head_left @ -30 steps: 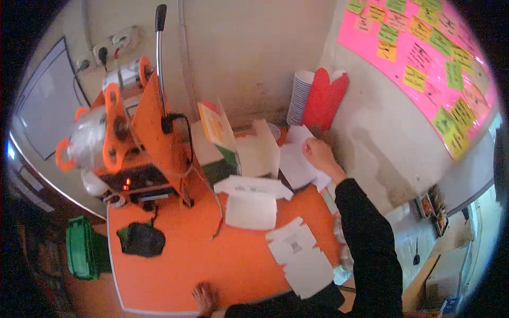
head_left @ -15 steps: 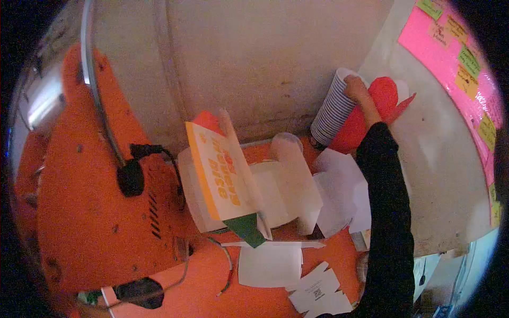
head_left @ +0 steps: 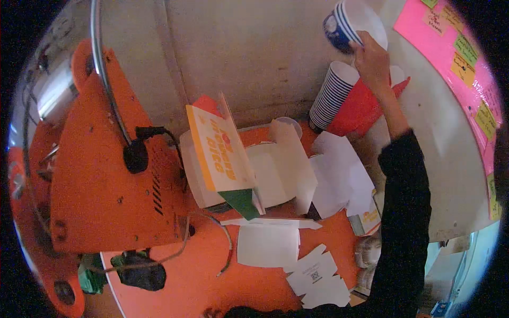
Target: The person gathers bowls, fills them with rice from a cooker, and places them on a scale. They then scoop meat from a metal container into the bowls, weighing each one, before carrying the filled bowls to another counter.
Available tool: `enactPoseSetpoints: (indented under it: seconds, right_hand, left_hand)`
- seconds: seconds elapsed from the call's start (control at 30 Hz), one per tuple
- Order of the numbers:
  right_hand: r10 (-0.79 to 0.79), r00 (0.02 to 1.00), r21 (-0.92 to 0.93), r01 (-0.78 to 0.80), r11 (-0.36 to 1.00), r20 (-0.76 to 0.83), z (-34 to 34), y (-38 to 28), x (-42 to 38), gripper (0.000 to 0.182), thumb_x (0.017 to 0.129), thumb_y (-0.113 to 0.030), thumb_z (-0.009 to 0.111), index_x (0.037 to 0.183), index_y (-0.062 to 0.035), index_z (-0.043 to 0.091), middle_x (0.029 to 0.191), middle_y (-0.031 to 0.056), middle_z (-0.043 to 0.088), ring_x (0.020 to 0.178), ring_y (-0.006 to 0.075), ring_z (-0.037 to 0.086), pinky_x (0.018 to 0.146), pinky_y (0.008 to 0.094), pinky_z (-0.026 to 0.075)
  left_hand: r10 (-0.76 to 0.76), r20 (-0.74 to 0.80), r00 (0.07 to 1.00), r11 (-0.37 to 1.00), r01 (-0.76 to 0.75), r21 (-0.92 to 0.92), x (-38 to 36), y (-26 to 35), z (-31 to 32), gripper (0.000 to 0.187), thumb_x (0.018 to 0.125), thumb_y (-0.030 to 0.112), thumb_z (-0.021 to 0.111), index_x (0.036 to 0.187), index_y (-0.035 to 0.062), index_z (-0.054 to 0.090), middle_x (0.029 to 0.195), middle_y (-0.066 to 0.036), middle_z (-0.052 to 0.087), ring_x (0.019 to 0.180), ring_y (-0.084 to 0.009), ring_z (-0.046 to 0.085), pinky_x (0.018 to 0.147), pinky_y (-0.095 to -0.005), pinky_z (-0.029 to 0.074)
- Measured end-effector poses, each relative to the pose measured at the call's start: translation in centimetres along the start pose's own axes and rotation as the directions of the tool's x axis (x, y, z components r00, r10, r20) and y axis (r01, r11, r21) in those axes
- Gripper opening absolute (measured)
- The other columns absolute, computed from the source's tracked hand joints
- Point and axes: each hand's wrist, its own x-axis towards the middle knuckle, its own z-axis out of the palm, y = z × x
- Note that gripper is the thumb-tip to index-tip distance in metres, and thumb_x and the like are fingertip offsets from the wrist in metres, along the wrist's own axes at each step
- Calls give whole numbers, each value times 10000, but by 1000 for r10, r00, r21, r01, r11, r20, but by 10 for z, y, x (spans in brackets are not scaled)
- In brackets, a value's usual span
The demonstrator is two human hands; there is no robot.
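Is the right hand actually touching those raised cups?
Touching. The head view shows the right hand gripping the raised cups, its fingers against them near the rims.

The orange machine (head_left: 114,185) blocks the left. Boxes (head_left: 220,153) with raised lids bar the middle; a cup stack (head_left: 333,96) fills the far right. A hand could pass low between the cable (head_left: 230,246) and flat carton (head_left: 319,280).

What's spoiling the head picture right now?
Head view: fisheye curvature, black corners; dim, grainy light over the orange table; highlights on the metal lever; glare on the pink board, sticky notes mostly illegible; left hand murky at the bottom edge; right hand and paper cups fairly clear.
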Motion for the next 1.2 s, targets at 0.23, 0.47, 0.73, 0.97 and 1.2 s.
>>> enactPoseSetpoints:
  seconds: [0.23,0.47,0.73,0.97,1.2]
  right_hand:
    - [-868,-31,859,-137,494,495,-203,-163,-112,257,674,-142,512,911,-48,483,621,122,538,580,277,568,489,380,457]
    - [-949,238,962,-227,151,205,-153,-186,-167,312,677,-132,515,966,-23,473,651,122,557,619,271,581,546,356,475]
    - [-25,564,139,-160,977,825,127,-46,-136,239,715,-151,516,920,-29,522,706,108,581,642,231,579,583,336,463]
    - [-27,341,50,-57,997,940,172,-50,-214,194,740,-167,518,875,-38,571,745,91,600,643,198,575,592,318,451]
    - [55,722,279,-335,900,690,153,-42,-141,180,765,-182,520,830,-46,619,783,73,619,643,165,571,600,301,439]
  left_hand:
    - [392,-241,888,687,-456,-565,50,137,-29,392,668,237,580,999,61,465,974,-122,487,986,-267,397,836,-412,296]
    - [705,339,623,675,-443,-590,47,173,-40,480,727,-8,560,1168,29,374,873,-188,550,740,-243,583,526,-327,476]
    - [94,575,813,986,2,-164,46,134,-47,369,758,98,525,1104,6,434,856,-158,555,723,-221,572,552,-317,466]
    - [-191,578,794,944,310,-113,38,95,-44,373,780,182,497,1109,16,438,894,-148,550,767,-220,564,603,-327,464]
    - [-336,616,713,761,590,-268,16,78,-42,396,802,267,468,1114,26,442,931,-138,545,810,-219,556,654,-337,462]
